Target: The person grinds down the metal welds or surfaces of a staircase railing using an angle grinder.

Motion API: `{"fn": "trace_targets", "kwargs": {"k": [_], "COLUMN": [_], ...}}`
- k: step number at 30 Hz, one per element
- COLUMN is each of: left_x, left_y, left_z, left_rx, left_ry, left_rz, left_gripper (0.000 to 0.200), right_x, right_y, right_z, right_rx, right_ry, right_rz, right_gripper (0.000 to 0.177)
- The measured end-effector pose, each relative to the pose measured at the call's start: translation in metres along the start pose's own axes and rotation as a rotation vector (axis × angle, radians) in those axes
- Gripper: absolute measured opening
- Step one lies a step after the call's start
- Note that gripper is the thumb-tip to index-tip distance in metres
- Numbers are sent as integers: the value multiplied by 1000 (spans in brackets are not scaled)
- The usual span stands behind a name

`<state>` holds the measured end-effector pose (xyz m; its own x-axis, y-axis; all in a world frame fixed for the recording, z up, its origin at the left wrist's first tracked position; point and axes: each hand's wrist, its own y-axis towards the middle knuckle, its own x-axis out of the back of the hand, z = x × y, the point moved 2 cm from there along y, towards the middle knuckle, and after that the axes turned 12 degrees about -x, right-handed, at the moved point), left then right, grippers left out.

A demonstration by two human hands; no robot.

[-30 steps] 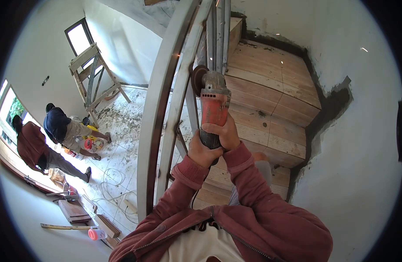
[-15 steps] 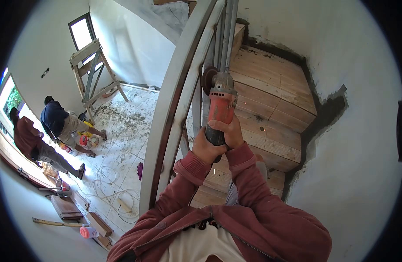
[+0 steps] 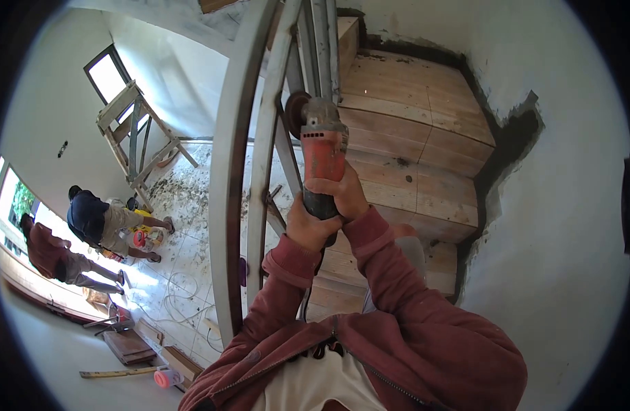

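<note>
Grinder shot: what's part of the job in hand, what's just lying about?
Likely in the job:
- angle grinder, gripped by left hand and right hand
- abrasive disc, beside the railing
- metal stair railing

Apparently just about:
- wooden trestle, standing
- brown boards
- yellow straightedge
- pink-lidded container

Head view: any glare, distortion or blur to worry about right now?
Head view: window blown out to white, glare patch on the floor at left; head view: rail looks bowed, likely wide-lens distortion, with black vignetting at the corners; head view: grinder fairly crisp, no obvious motion blur.
</note>
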<state>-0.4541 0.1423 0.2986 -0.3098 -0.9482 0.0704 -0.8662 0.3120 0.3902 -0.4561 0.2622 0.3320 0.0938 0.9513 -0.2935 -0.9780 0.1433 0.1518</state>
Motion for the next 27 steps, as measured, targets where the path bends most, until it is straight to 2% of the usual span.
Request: {"fn": "trace_targets", "kwargs": {"k": [5, 7, 12, 17, 18, 20, 21, 23, 25, 27], "left_x": [-2, -2, -3, -3, -3, -4, -4, -5, -5, -3], "left_y": [2, 1, 2, 2, 1, 0, -1, 1, 1, 0], "left_z": [-15, -14, -13, -16, -17, -18, -18, -17, -16, -16], "left_rx": [53, 92, 64, 67, 64, 61, 55, 45, 5, 46], "left_ry": [-26, -60, 9, -4, -4, -5, -18, -33, -65, -35], "left_rz": [1, 48, 50, 36, 34, 33, 25, 15, 11, 7], "left_gripper": [66, 61, 63, 65, 66, 67, 67, 68, 69, 70], "right_x": [1, 2, 4, 2, 2, 1, 1, 1, 1, -1], "right_y": [5, 7, 7, 7, 7, 6, 6, 7, 9, 7], "right_z": [1, -8, -4, -1, -2, -4, -5, -7, -8, -8], "right_rx": [-67, -64, -61, -85, -87, -23, -23, -66, -50, -37], "right_ry": [14, 77, 145, 91, 93, 79, 79, 137, 119, 104], "right_rz": [80, 54, 61, 94, 92, 77, 77, 101, 103, 105], "right_gripper": [50, 51, 55, 65, 65, 53, 53, 65, 61, 56]}}
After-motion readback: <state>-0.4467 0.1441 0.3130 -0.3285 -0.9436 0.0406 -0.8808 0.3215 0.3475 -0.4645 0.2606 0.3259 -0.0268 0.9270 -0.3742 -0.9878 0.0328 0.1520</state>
